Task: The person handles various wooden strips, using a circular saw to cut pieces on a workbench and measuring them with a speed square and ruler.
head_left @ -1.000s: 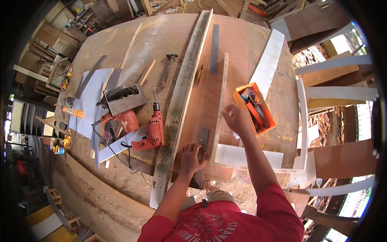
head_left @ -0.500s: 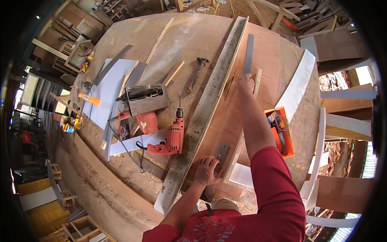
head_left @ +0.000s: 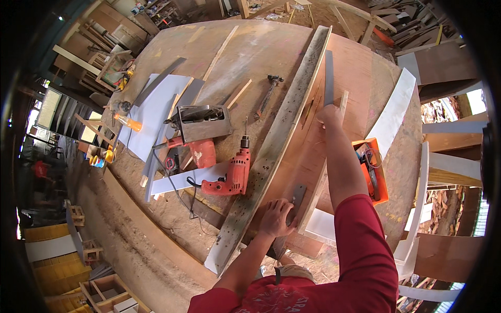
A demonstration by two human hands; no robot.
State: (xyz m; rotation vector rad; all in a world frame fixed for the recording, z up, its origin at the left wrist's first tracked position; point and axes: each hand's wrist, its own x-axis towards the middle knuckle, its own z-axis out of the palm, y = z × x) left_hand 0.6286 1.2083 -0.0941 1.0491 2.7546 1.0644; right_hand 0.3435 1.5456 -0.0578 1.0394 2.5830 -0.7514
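My left hand (head_left: 277, 218) rests with fingers apart and bent on the lower part of the reddish plywood, against a short grey metal piece (head_left: 297, 197). My right hand (head_left: 329, 116) stretches up the board, fingers curled at the lower end of a long grey strip (head_left: 329, 75), next to a narrow wooden batten (head_left: 313, 201); what the fingers hold is hidden. A long speckled board (head_left: 276, 143) runs along the plywood's left side, beside a red drill (head_left: 232, 177). An orange toolbox (head_left: 382, 185) sits right of my forearm.
On the table (head_left: 172, 47) lie a hammer (head_left: 269, 96), a second red power tool (head_left: 202, 154), white sheets (head_left: 391, 101), loose strips and trailing cables. Stacked boards (head_left: 451, 255) line the right side; crates (head_left: 91, 250) stand at lower left.
My right hand has moved forward from beside the orange toolbox to the grey strip. My left hand stays by the metal piece. The whole view has shifted and turned slightly.
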